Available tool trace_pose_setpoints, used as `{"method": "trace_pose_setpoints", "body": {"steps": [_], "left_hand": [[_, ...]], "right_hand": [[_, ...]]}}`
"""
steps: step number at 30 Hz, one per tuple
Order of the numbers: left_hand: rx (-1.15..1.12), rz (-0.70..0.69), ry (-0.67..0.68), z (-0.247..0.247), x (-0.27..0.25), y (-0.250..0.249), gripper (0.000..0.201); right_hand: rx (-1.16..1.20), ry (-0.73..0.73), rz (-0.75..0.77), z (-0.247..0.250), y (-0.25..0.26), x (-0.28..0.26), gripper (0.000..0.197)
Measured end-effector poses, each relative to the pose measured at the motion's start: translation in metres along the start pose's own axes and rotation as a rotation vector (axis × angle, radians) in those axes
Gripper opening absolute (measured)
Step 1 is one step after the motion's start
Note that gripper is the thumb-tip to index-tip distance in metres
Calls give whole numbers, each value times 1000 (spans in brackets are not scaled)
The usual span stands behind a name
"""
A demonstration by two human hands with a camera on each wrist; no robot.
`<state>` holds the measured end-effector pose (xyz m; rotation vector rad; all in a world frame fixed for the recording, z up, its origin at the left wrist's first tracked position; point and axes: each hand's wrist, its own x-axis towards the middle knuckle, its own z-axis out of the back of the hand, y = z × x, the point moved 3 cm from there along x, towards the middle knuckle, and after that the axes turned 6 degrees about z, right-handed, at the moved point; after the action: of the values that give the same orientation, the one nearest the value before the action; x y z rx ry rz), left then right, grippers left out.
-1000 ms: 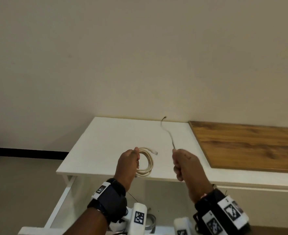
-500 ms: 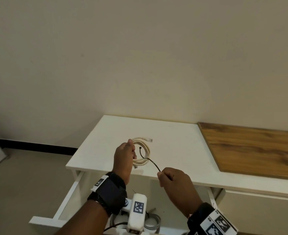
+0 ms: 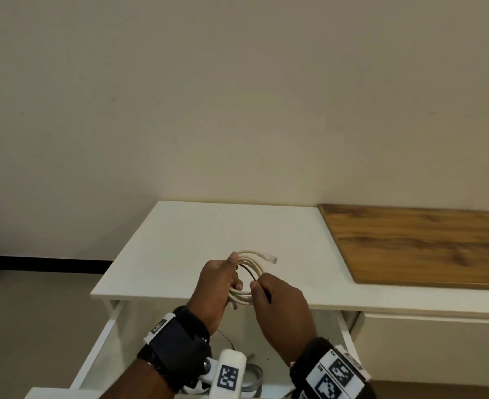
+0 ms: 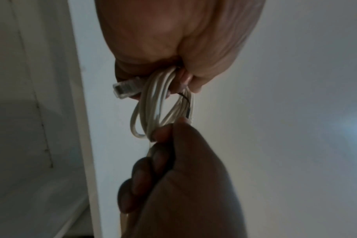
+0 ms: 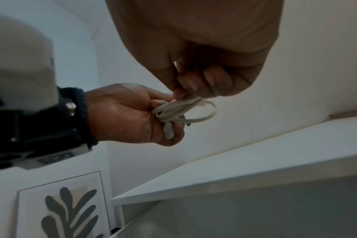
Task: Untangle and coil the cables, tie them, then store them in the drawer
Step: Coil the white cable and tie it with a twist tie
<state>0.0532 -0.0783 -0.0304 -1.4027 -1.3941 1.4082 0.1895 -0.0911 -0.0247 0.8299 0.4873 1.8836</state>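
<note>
Left hand [image 3: 217,286] grips the coiled cream cable [image 3: 250,262]; right hand [image 3: 280,300] pinches a thin black tie [image 3: 249,273] beside it: tying underway, open white drawer [image 3: 105,338] storage left.

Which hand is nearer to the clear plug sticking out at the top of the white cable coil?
Left. The left hand grips the coil just beside the clear plug; the right hand pinches the black tie lower down, farther from it.
</note>
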Motion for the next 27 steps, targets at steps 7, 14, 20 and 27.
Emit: {"method": "trace_pose_setpoints", "body": {"steps": [7, 14, 20, 27], "left_hand": [[-311, 229, 60, 10, 5, 6, 30], [-365, 181, 54, 16, 9, 0, 38], [-116, -34, -12, 19, 5, -6, 31], [211, -258, 29, -5, -14, -16, 28]], "right_hand": [[-79, -52, 46, -2, 1, -2, 26], [-200, -32, 85, -1, 5, -5, 28], [-217, 16, 89, 3, 11, -9, 52], [46, -50, -12, 16, 8, 2, 30]]}}
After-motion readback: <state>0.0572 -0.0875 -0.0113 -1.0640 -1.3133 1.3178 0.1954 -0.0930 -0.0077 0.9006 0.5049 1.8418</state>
